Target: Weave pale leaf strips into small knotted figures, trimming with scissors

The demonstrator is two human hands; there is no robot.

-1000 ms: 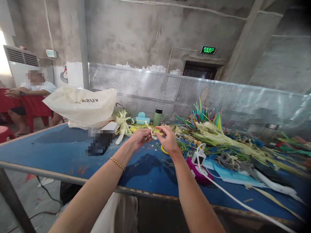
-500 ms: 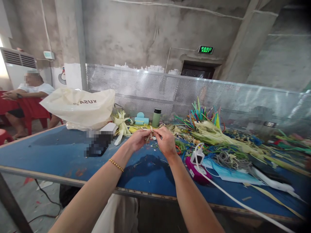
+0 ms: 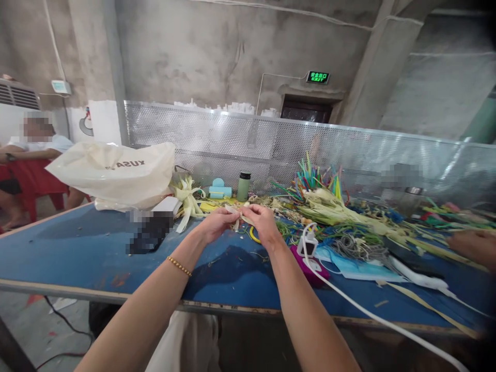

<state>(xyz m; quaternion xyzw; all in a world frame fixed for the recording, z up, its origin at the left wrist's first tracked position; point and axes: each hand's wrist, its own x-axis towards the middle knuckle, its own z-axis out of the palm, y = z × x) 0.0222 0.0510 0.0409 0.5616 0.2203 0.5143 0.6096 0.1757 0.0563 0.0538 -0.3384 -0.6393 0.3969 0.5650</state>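
Observation:
Over the blue table my left hand [image 3: 215,223] and my right hand [image 3: 262,223] are close together, fingertips almost touching. Both are closed in a pinch on a pale strip of what looks like corn husk [image 3: 233,209], and part of it hangs below the fingers. Much of the strip is hidden behind the fingers. A yellow ring [image 3: 254,235] shows beside my right hand on the tabletop. Left of my hands lies a bundle of pale husk strips [image 3: 189,202]. Behind them stands a green bottle with a black lid [image 3: 244,188].
A big cream bag [image 3: 116,175] and a dark, partly blurred device [image 3: 152,232] are left. A magenta power block [image 3: 308,264] with a white cable, a blue mask [image 3: 362,264], husks and colourful stems crowd the right. Another person's hand [image 3: 473,244] is far right. Someone sits behind left.
The view has turned slightly right, so everything shifts left. More of the husk strip shows between my fingers. Another person's hand has come in at the right edge.

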